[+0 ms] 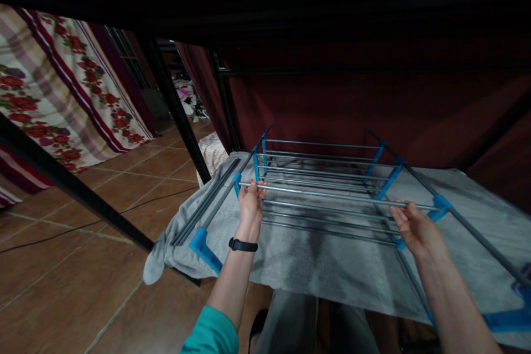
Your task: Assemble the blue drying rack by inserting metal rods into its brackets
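A rack frame of thin grey metal rods and blue plastic connectors lies on a grey cloth [298, 265]. My left hand [250, 199], with a black band at the wrist, is closed around the left end of the nearest upper rod [319, 193], beside a blue connector [237, 182]. Near the rod's other end, the fingers and thumb of my right hand [417, 227] pinch it, just left of another blue connector [441, 207]. Several parallel rods stretch across the frame behind and below this one. A blue corner piece [204, 246] sits left of my left forearm.
Several loose grey rods [207, 202] rest on the cloth at the left. Black metal posts [178, 108] and a dark overhead surface [265, 5] surround the space. A maroon curtain [332, 110] hangs behind. A thin cable [103, 221] crosses the tiled floor [62, 271].
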A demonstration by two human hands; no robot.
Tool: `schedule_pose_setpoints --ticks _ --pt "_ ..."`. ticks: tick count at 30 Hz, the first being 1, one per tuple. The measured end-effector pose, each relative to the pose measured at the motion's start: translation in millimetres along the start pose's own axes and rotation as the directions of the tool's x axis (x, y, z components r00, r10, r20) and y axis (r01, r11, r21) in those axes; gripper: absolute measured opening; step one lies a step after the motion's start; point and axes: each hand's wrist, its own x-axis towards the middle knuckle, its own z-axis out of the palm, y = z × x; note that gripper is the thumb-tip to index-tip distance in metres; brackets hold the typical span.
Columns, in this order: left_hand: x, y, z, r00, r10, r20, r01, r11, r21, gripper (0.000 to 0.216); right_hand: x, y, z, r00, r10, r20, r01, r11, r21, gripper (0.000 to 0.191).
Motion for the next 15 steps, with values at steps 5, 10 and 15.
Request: schedule_pose_setpoints --ticks 5,10,15 --pt "1.0 0.6 -2.4 1.0 -0.022 -0.012 0.022 0.999 0.039 0.004 0.0 -0.3 -4.1 1.0 0.017 0.021 -0.018 0.999 0.036 0.017" --pt "-0.7 5.1 -1.5 0.999 -0.035 0.0 0.035 0.998 0.05 0.005 0.1 -1.0 -4.1 1.0 0.027 0.015 -0.027 0.998 0.061 0.017" --pt "0.4 8.2 -1.8 0.999 -0.052 0.015 0.051 0.998 0.032 0.005 -0.5 -1.0 -3.3 1.0 0.02 0.015 -0.021 0.998 0.062 0.016"
